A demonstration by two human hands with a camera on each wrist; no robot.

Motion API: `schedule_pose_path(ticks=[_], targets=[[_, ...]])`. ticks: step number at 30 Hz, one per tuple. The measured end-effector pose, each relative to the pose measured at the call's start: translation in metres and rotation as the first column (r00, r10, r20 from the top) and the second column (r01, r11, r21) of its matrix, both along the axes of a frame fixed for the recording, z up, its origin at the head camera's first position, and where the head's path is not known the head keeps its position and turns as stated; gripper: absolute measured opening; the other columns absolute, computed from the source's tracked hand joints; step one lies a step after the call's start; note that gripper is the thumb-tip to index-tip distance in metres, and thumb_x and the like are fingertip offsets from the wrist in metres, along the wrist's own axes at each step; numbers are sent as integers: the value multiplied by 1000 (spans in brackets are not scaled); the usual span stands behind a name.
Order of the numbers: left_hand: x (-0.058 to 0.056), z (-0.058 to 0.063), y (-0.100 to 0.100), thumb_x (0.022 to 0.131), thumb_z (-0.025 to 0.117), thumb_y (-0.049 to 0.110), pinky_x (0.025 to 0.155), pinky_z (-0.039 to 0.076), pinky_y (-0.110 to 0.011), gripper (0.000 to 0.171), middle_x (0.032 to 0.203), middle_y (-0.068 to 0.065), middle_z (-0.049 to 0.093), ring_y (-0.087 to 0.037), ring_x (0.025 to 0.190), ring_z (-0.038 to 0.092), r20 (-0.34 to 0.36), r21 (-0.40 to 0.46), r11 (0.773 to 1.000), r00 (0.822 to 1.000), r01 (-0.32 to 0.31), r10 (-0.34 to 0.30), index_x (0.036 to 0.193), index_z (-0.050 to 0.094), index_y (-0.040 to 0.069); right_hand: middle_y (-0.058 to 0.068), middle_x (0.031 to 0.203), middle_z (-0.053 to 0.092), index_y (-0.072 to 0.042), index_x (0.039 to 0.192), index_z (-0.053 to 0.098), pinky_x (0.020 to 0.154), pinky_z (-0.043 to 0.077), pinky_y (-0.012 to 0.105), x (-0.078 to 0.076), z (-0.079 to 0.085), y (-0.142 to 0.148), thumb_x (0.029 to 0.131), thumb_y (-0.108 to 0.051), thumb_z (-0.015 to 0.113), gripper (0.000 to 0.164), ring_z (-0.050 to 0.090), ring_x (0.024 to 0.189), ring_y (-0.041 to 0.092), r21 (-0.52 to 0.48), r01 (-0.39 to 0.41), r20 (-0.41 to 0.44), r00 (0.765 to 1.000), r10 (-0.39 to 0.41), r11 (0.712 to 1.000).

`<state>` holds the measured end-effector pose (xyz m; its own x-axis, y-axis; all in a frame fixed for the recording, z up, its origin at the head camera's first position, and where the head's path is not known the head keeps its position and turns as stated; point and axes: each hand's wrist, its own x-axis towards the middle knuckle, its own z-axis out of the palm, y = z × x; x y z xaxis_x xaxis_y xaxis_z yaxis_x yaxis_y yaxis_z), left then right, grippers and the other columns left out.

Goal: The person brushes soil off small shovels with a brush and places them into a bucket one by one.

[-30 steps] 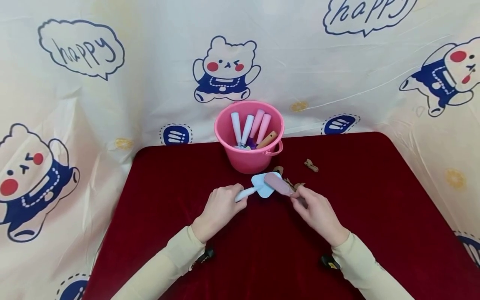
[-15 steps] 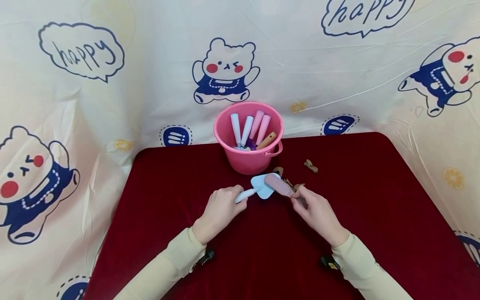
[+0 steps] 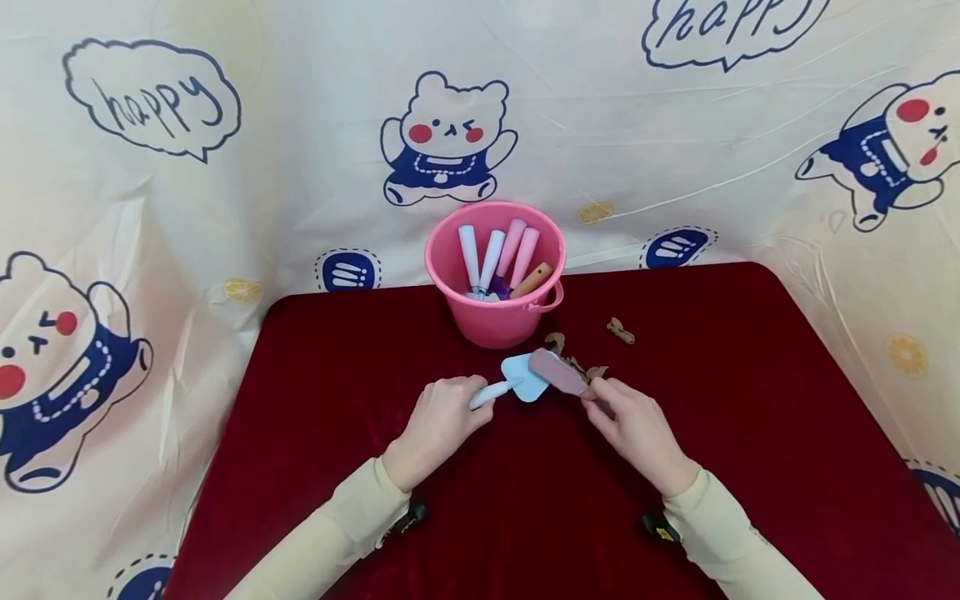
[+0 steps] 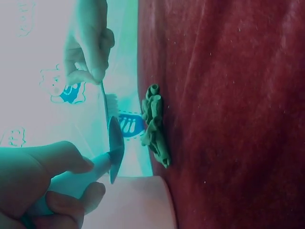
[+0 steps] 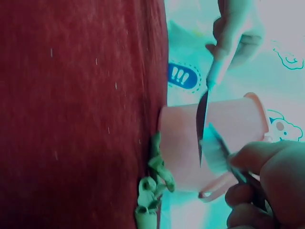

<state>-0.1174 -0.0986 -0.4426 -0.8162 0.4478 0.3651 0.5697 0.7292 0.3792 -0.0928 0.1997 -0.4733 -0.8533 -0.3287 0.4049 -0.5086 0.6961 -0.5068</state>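
Observation:
My left hand (image 3: 442, 425) grips the handle of a small light-blue hand shovel (image 3: 527, 379). Its blade is raised off the table in both wrist views. Pinched in my right hand (image 3: 637, 429) is a flat mauve brush (image 3: 555, 371), which overlaps the blade's right side in the head view. Pale bristles (image 5: 215, 153) project from the brush and meet the blade in the right wrist view. Below and beyond the tools lie several curled brown pieces (image 3: 597, 372), like dry leaves or bark; they show as a small heap (image 4: 155, 125) on the cloth in the left wrist view.
A pink bucket (image 3: 491, 323) stands just behind the tools, with white, pink and wooden handles (image 3: 534, 282) sticking up inside. One more brown piece (image 3: 620, 331) lies apart to its right. Dark red cloth (image 3: 322, 358) covers the table, and a printed curtain (image 3: 300, 125) hangs around it.
The shovel blade has dipped slightly toward the person, and a little more of the brown pieces shows. Both hands keep their grips and nearly the same places.

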Motion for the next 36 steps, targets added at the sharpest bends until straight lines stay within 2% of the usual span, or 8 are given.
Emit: schedule_pose_path(ticks=[3,6,11,15,23,30,32,36], targets=[[1,0,-1,86,80,8,48,45,-24,16,65,2,55,-9,51,48,12,-10,1000,1000,-7,7,83,65,11,-2,92,68,-14,99,67,51,44,23,-3,0,2,95,-2,71,14,52,61,6,13,66,-27,997,-66,998],[1,0,-1,87,80,9,48,45,-24,16,66,2,56,-10,51,48,43,-22,1000,999,-12,13,84,65,11,1,95,71,-13,100,67,54,49,25,-2,-1,4,95,0,71,15,60,67,9,-25,96,-25,995,-96,995],[0,0,1,88,79,8,46,42,-25,19,64,3,49,-10,50,44,59,-20,1000,998,-19,21,82,61,12,-8,88,64,-15,99,67,59,47,22,2,-3,0,95,-1,72,15,50,66,3,-109,-4,37,999,8,994],[-1,-1,2,88,78,7,46,40,-24,19,64,5,46,-9,51,42,50,-5,1000,999,-20,20,82,60,12,-13,84,58,-15,97,68,59,45,20,3,-5,-3,94,-2,74,15,47,66,1,-103,-62,69,995,70,993],[2,-3,4,88,79,7,45,41,-23,17,64,3,51,-9,50,44,28,0,1000,1000,-15,14,83,63,10,-4,96,70,-14,101,67,59,51,26,-2,-6,-3,95,-1,73,16,57,69,6,-62,64,11,998,-64,996],[1,-3,5,88,79,8,44,41,-25,19,64,2,51,-12,49,46,3,6,1000,1000,-28,28,82,61,10,-11,84,60,-15,101,67,57,45,21,0,-7,-11,94,-4,74,15,46,64,2,-124,-60,78,995,70,990],[1,-4,4,87,79,8,45,42,-24,18,64,3,51,-11,50,46,-6,7,1000,1000,-29,29,83,62,10,-11,85,62,-15,101,66,56,44,21,-1,-7,-12,94,-4,74,16,45,63,1,-105,-40,85,995,49,994],[3,-6,2,87,79,6,46,44,-24,16,64,2,52,-9,50,46,-7,5,1000,1000,-26,26,84,64,9,-4,91,70,-15,103,66,51,42,22,-3,-6,-10,95,-3,73,16,45,59,2,-68,63,51,997,-59,996]])
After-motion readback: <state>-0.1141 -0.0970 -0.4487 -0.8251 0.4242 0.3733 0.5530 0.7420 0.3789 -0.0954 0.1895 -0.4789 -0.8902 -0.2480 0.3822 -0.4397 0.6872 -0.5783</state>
